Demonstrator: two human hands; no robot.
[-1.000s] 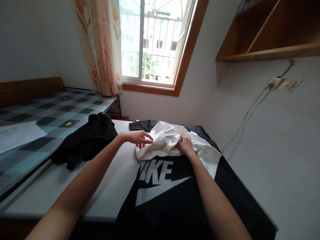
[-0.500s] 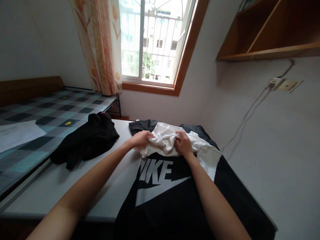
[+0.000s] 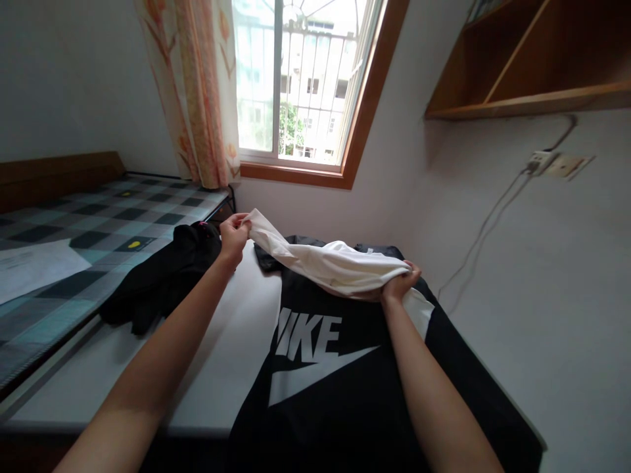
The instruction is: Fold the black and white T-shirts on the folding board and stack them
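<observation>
A white T-shirt [image 3: 335, 268] is stretched between my two hands above a black garment [image 3: 355, 394] with a pale NIKE print. My left hand [image 3: 234, 236] pinches one end of the white cloth, raised at the left over the black clothing's edge. At the other end, my right hand [image 3: 401, 282] grips the cloth lower down, close over the black garment. Part of the white shirt hangs past my right wrist. The black garment lies spread on the white table [image 3: 221, 368], its near part running off the front edge.
A crumpled black garment [image 3: 162, 276] lies at the table's left. Beyond it is a bed with a checked mattress [image 3: 98, 210] and a paper sheet [image 3: 39, 266]. A wooden shelf [image 3: 532, 102] hangs at upper right, above a wall socket [image 3: 539, 161] with cables.
My hands have moved apart, the left one up and leftward, the right one rightward. The white shirt, bunched before, is now drawn out lengthwise between them.
</observation>
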